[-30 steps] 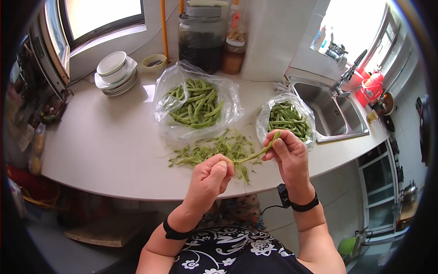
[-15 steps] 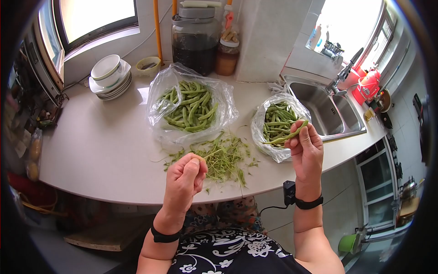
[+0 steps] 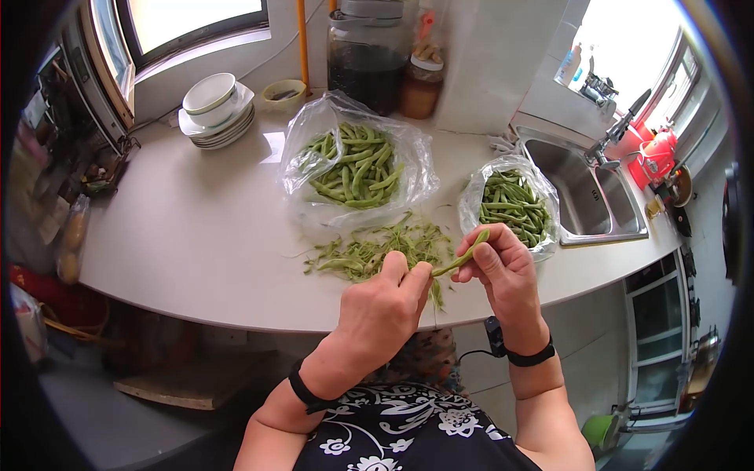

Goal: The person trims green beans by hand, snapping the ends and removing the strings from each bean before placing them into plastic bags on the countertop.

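A single green bean [image 3: 470, 256] is pinched between the thumb and fingers of my right hand [image 3: 506, 271]. My left hand [image 3: 385, 306] is closed, its thumb and forefinger on the lower end of that same bean. Below and behind my hands lies a heap of bean trimmings [image 3: 373, 247], thin strings and tips, on the counter. Past the heap, a large clear plastic bag [image 3: 302, 169] stands open with many green beans [image 3: 357, 169] inside. A smaller plastic bag [image 3: 471, 200], also full of beans, sits behind my right hand.
On the counter [image 3: 181, 243] at the back left are stacked plates and bowls [image 3: 212, 106] beside a small yellow bowl [image 3: 284, 96]. A big dark jar [image 3: 365, 71] and a brown jar [image 3: 422, 86] stand against the wall. The steel sink [image 3: 565, 188] is at the right, near a red kettle [image 3: 656, 157].
My left hand has moved right to meet the bean in my right hand. The right hand has come lower and away from the small bag. The whole view has shifted slightly.
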A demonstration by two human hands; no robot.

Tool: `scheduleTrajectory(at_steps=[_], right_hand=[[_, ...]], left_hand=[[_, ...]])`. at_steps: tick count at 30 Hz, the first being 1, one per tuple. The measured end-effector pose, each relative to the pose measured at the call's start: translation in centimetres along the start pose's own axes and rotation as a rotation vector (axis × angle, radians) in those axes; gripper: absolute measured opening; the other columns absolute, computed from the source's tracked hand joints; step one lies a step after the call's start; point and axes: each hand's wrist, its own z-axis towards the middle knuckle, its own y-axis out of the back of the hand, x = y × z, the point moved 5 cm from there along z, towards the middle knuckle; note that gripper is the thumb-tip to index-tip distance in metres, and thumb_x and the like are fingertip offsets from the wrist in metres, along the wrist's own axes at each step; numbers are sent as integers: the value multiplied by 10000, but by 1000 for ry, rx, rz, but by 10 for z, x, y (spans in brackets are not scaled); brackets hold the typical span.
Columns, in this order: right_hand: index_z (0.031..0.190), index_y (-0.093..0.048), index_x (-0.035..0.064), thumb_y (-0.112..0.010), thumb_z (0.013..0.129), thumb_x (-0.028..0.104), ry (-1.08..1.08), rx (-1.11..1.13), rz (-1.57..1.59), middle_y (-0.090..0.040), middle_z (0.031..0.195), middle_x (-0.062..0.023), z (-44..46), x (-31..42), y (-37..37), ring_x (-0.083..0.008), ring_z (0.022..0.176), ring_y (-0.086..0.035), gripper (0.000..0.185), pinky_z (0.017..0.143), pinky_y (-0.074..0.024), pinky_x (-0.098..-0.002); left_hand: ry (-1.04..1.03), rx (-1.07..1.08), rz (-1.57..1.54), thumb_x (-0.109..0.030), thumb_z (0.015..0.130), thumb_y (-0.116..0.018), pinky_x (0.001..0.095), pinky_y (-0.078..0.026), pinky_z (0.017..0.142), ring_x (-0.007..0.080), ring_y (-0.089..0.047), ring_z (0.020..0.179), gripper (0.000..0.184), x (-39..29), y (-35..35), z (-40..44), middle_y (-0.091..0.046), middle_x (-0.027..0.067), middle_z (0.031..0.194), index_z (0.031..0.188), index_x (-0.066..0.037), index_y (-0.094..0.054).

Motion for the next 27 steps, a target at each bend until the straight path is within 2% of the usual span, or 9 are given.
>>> scheduleTrajectory(at_steps=[3,9,12,14,15,16,18,23,27], right_hand=[[1153,-581,10,-582,1056,174,-13,-1,17,-682,1024,-65,-2,0,3,-95,784,-673,190,765,-563,-233],[1154,-571,7,-574,1059,159,-11,28,-10,-682,1031,-77,-4,1,1,-95,821,-678,179,782,-580,-248],[1154,-597,15,-644,1001,92,4,-8,-124,-663,1044,-67,-3,9,-1,-146,893,-680,178,775,-580,-293],[1121,-652,33,-694,888,-1,661,-135,-1389,-623,1042,-58,-11,50,-26,-205,928,-649,239,757,-561,-342],[1075,-697,50,-724,788,-6,621,-71,-1374,-587,1030,-51,-15,52,-32,-249,908,-610,294,749,-537,-379],[1075,-697,50,-724,788,-6,613,-78,-1374,-587,1030,-51,-17,51,-34,-249,908,-610,294,749,-537,-379],[1047,-707,52,-748,779,29,682,256,-1561,-595,1024,-35,-21,40,-50,-229,873,-601,271,733,-532,-356],[1014,-708,39,-763,781,39,654,219,-1350,-606,965,-67,-19,24,-43,-231,795,-655,239,637,-543,-347],[973,-712,22,-770,829,25,627,57,-1071,-615,912,-89,-15,16,-37,-212,683,-656,155,564,-525,-314]], left_hand=[[-18,-50,-1,-69,857,-718,379,-473,478,261,-604,582,180,-6,6,0,-523,73,812,1034,-80,-690],[-66,-27,8,-51,841,-692,389,-477,481,272,-589,573,112,-3,2,0,-509,79,817,920,-61,-614],[-79,-22,11,-52,837,-688,387,-479,483,273,-593,583,116,-2,1,-1,-504,87,815,916,-59,-603],[-88,-37,54,-52,833,-688,388,-479,483,273,-592,585,118,2,-5,-4,-499,89,811,910,-57,-598],[-100,-55,95,-52,829,-688,388,-479,483,272,-590,586,120,3,-7,-4,-493,90,806,903,-55,-594],[-104,-47,92,-52,829,-688,388,-479,483,272,-590,586,120,1,-9,-4,-493,90,806,903,-55,-594],[-187,-93,115,-44,811,-696,384,-480,482,266,-581,581,132,-6,-10,-2,-489,88,798,892,-51,-592],[-113,-132,5,-29,814,-709,377,-482,487,264,-582,569,120,-2,0,-1,-512,89,784,905,-34,-632],[-55,-198,-152,-58,830,-710,365,-497,497,265,-602,586,102,4,6,2,-524,84,803,898,-49,-635]])
